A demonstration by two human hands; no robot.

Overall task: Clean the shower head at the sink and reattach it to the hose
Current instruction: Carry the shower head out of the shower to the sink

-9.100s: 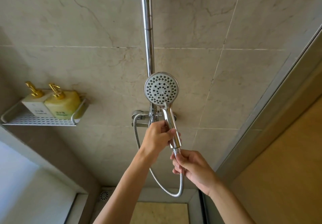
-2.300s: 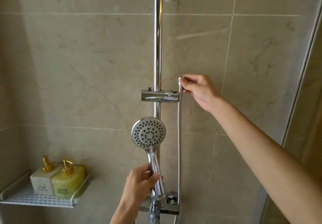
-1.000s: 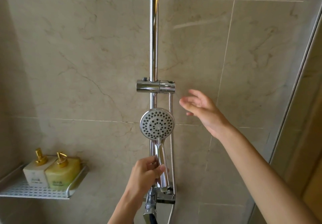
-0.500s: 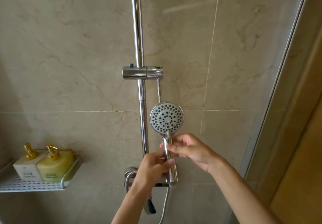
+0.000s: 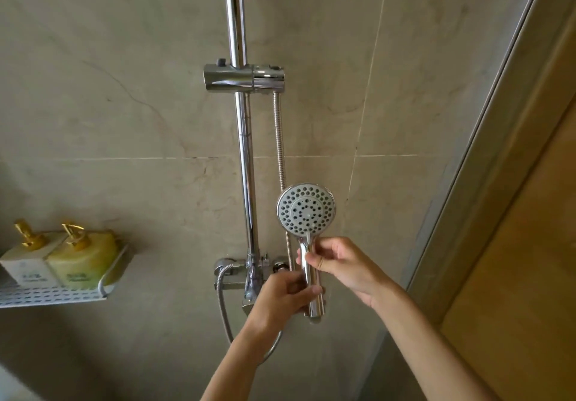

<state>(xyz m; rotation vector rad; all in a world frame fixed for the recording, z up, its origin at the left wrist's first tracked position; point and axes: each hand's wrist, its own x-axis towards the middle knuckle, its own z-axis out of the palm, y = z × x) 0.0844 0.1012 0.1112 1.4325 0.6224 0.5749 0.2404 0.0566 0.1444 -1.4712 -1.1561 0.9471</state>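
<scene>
My left hand (image 5: 285,299) grips the lower handle of the shower head (image 5: 306,208); my right hand (image 5: 338,265) pinches the handle higher up. The head is upright, nozzles toward me. Behind it, the hose (image 5: 279,139) hangs from the rail bracket (image 5: 244,78).

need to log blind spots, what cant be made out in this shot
- Head view: the hose end is hidden inside the holder.
- The left hand covers part of the shower head handle.
- Bottle label print is too small to read.
- The rail is cut off at the top edge.
</scene>
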